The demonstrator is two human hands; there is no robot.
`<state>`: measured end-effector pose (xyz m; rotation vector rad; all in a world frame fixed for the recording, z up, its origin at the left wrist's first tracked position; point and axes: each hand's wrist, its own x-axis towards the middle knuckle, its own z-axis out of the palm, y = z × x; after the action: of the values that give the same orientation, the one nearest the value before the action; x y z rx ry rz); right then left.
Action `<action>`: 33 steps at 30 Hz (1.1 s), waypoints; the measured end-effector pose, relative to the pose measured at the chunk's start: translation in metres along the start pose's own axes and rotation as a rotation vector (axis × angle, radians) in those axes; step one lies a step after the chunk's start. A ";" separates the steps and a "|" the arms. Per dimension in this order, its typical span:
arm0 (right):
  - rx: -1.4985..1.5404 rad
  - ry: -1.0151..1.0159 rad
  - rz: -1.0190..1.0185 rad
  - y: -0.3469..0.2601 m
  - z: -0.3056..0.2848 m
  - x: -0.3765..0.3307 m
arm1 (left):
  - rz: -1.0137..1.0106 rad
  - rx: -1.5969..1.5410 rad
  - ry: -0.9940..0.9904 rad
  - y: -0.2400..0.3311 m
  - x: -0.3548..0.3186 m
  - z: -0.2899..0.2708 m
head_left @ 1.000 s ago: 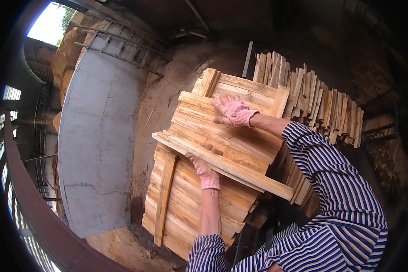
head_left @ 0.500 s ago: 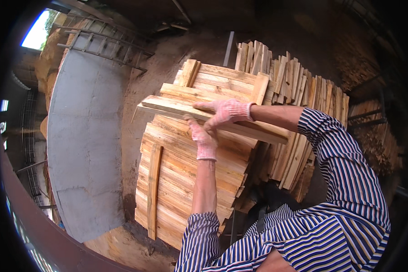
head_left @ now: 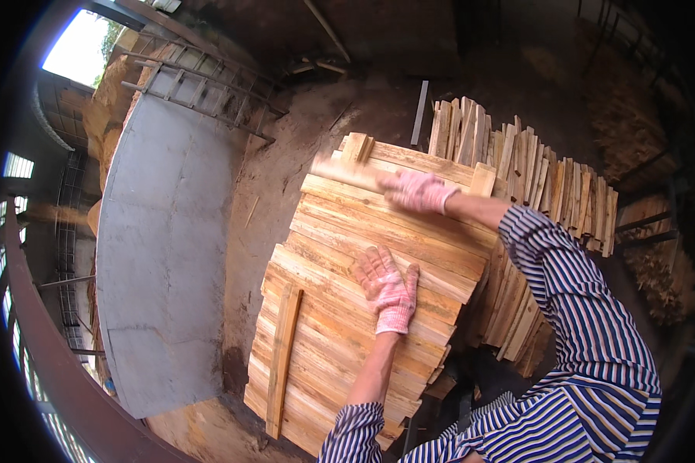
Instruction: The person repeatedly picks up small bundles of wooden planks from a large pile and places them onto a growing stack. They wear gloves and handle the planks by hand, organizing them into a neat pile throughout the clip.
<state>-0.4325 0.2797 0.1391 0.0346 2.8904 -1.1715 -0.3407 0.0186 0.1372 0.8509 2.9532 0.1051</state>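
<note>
A stack of wooden boards (head_left: 347, 231) lies before me, its top layer made of boards side by side. My left hand (head_left: 388, 287), in a pink and white work glove, rests on the boards with its fingers spread, holding nothing. Farther off, my right hand (head_left: 418, 191), gloved alike, is closed on a wooden board (head_left: 349, 173) smeared by motion. That board sticks out leftward from the hand, over the far part of the stack. A narrow crosswise slat (head_left: 283, 359) lies on the near left of the top layer; a short wood block (head_left: 356, 147) sits at the far end.
Rows of upright wooden boards (head_left: 544, 181) stand packed to the right. On the left is a long grey curved sheet (head_left: 166, 262), with a ladder-like frame (head_left: 208, 92) at its far end. A grey metal bar (head_left: 419, 113) is behind the stack. A dark red beam (head_left: 50, 332) curves along the left.
My left hand has let go of the board and now lies flat on the stack. My right hand has moved away from me and holds a board over the far part. The view has shifted slightly.
</note>
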 end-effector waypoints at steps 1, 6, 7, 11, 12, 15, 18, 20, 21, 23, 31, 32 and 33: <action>0.051 -0.040 -0.011 -0.003 0.022 0.002 | -0.009 0.012 -0.024 0.000 0.003 -0.001; 0.001 -0.236 -0.070 0.013 0.024 0.012 | 0.019 0.025 0.115 -0.006 -0.009 0.022; -0.033 -0.257 -0.127 0.021 0.021 0.015 | 0.034 -0.004 0.125 -0.004 -0.009 0.020; -0.045 -0.134 -0.078 0.016 -0.016 -0.009 | 0.025 -0.121 0.213 -0.002 -0.011 0.016; -0.029 0.030 -0.037 0.024 -0.025 -0.025 | 0.026 -0.195 0.233 0.007 -0.011 0.015; 0.080 0.426 0.036 0.046 -0.049 -0.134 | 0.003 -0.310 0.290 0.007 -0.021 0.018; 0.260 0.660 0.478 0.126 -0.004 -0.243 | 0.249 -0.044 0.339 0.060 -0.102 0.014; 0.222 0.582 0.919 0.182 0.053 -0.353 | 0.576 -1.028 0.226 0.117 -0.149 0.017; 0.074 0.511 1.076 0.205 0.088 -0.410 | 0.561 -1.033 0.029 0.139 -0.181 0.034; 0.213 0.283 1.333 0.191 0.137 -0.452 | 0.266 -1.064 -0.319 0.151 -0.238 0.097; 0.407 0.275 1.650 0.263 0.294 -0.586 | -0.280 -0.854 -0.802 0.158 -0.232 0.368; 0.464 0.214 1.659 0.276 0.300 -0.595 | -0.314 -0.868 -0.854 0.175 -0.218 0.388; 0.390 0.251 1.604 0.288 0.310 -0.576 | -0.279 -0.942 -0.756 0.166 -0.205 0.421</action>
<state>0.1555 0.2633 -0.2665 2.0202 1.5636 -1.1463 -0.0454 0.0693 -0.2583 0.2354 1.9175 0.8463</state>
